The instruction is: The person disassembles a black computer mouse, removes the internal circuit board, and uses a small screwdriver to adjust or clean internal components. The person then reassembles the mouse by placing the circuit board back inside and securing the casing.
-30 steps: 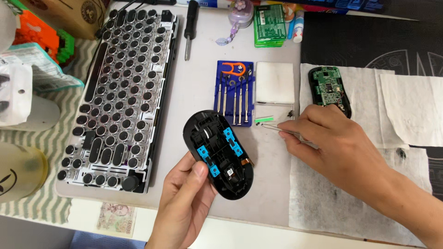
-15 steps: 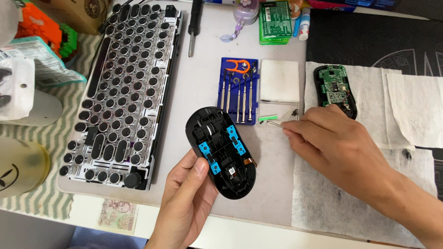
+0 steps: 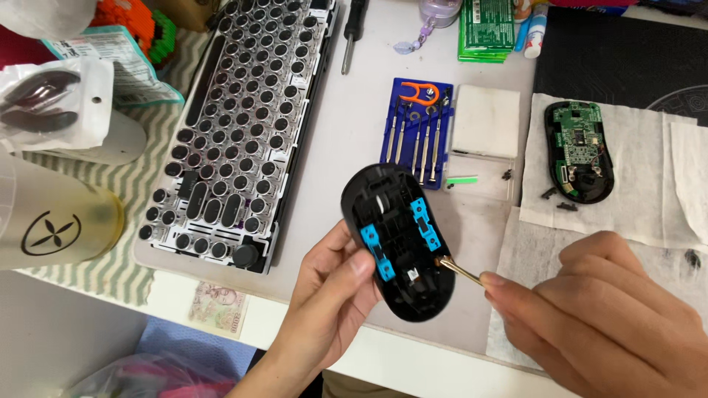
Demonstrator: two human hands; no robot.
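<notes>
My left hand (image 3: pixel 324 298) holds a black mouse shell (image 3: pixel 398 239) upside down, its inside showing blue plastic parts. My right hand (image 3: pixel 597 317) grips a thin gold-coloured tool (image 3: pixel 461 271) whose tip touches the shell's lower right edge. The mouse's bottom half with a green circuit board (image 3: pixel 579 151) lies on a white tissue at the right.
A blue screwdriver set (image 3: pixel 417 133) and a clear box with a white pad (image 3: pixel 483 121) lie behind the shell. A round-key keyboard (image 3: pixel 243 118) stands at the left, a plastic cup (image 3: pixel 51 221) beside it. Small screws (image 3: pixel 507 175) and a green piece (image 3: pixel 461 179) rest on the mat.
My right hand moved from the green piece near the screwdriver set down toward me and now holds the gold tool against the shell. The left hand kept hold of the shell.
</notes>
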